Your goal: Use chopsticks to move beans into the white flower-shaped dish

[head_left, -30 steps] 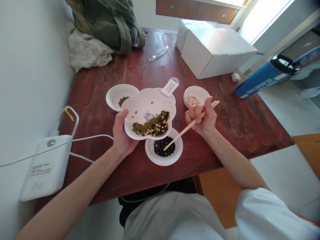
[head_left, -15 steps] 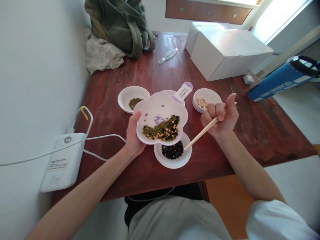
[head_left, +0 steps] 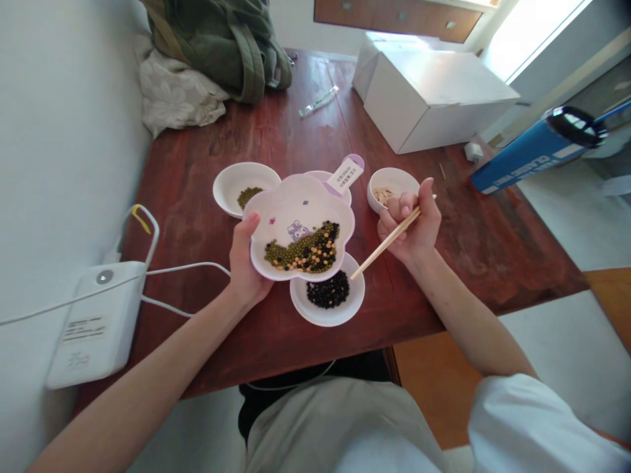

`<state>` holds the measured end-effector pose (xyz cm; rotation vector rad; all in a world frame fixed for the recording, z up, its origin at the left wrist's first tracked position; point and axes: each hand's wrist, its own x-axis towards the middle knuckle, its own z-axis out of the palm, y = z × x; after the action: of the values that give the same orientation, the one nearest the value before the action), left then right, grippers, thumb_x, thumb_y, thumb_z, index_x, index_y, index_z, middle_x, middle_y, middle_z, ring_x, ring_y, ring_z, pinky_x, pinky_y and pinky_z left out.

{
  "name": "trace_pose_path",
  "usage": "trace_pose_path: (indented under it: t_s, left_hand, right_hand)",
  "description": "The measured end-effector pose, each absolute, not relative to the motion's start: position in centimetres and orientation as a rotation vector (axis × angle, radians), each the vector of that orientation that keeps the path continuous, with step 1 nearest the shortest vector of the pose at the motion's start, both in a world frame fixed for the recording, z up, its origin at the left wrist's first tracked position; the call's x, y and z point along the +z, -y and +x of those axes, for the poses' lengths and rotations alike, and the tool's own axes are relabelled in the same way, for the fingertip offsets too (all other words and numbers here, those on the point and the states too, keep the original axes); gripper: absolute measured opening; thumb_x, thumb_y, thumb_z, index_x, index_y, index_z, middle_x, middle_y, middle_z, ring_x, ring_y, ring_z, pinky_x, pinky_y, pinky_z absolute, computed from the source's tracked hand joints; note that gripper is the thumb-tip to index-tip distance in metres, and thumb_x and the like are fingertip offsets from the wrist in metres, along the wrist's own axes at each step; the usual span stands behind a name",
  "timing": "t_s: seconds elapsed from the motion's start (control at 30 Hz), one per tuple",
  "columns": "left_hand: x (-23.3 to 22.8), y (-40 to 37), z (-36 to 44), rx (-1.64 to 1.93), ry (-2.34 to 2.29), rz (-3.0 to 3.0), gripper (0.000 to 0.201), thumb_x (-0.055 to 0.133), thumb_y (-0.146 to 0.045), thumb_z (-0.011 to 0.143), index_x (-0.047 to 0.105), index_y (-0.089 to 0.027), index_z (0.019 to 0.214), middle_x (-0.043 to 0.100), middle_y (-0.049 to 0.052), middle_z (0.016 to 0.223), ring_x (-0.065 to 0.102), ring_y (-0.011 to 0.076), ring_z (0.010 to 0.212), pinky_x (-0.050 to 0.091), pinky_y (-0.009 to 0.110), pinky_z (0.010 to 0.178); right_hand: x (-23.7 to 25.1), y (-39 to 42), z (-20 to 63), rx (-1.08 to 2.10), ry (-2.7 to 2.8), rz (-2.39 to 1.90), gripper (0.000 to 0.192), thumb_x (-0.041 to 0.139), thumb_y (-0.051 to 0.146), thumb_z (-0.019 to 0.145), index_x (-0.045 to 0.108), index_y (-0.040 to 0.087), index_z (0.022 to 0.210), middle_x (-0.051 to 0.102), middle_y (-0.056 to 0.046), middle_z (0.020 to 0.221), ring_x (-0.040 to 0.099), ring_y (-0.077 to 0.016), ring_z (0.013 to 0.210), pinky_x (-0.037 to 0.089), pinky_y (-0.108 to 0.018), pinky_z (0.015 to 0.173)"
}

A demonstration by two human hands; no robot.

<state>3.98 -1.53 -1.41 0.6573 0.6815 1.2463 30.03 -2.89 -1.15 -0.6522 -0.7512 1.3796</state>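
Observation:
My left hand grips the left rim of a flower-shaped plate, tilted toward me. Mixed green, black and tan beans lie gathered along its lower side. Wooden chopsticks are in my right hand, their tips close together over the right side of a white bowl of black beans. The plate overlaps that bowl's far edge in view. At the back left is a bowl with green beans. A bowl of pale pieces sits behind my right hand.
Another bowl is mostly hidden behind the plate, near a labelled lilac handle. A white box, blue bottle and small white plug stand at the right. A green bag lies back left; a power bank with cables is nearer.
The view has shifted, so everything sits a little further left. My right hand with the chopsticks has come slightly closer to the plate. Both hands keep their hold.

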Motion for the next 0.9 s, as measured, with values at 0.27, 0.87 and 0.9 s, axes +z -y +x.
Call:
trace_pose_path:
  t_s: [0.27, 0.87, 0.9]
  left_hand:
    - [-1.1, 1.5, 4.0, 1.234, -0.770, 0.701, 0.037, 0.067, -0.050, 0.086, 0.074, -0.027, 0.115, 0.075, 0.004, 0.124, 0.058, 0.0366, 0.137, 0.056, 0.051, 0.110]
    - [-1.1, 1.6, 4.2, 1.250, -0.616, 0.678, 0.040, 0.057, -0.045, 0.095, 0.074, -0.019, 0.121, 0.074, 0.004, 0.132, 0.053, 0.0324, 0.143, 0.045, 0.044, 0.119]
    - [-1.1, 1.6, 4.2, 1.252, -0.612, 0.671, 0.039, 0.057, -0.044, 0.096, 0.073, -0.019, 0.121, 0.074, 0.005, 0.132, 0.053, 0.0320, 0.143, 0.045, 0.044, 0.119]
  right_hand:
    - [-0.8, 2.9, 29.7, 1.377, 0.738, -0.657, 0.057, 0.067, 0.059, 0.094, 0.058, 0.021, 0.052, 0.031, 0.005, 0.047, 0.025, -0.0067, 0.035, 0.015, -0.021, 0.030]
    - [-1.4, 1.9, 29.9, 1.338, 0.706, -0.753, 0.070, 0.059, 0.071, 0.094, 0.053, 0.019, 0.047, 0.034, 0.005, 0.044, 0.031, -0.0057, 0.032, 0.019, -0.019, 0.029]
    - [-1.5, 1.9, 29.9, 1.345, 0.711, -0.740, 0.070, 0.059, 0.070, 0.094, 0.054, 0.019, 0.048, 0.036, 0.005, 0.044, 0.032, -0.0059, 0.032, 0.019, -0.019, 0.029]
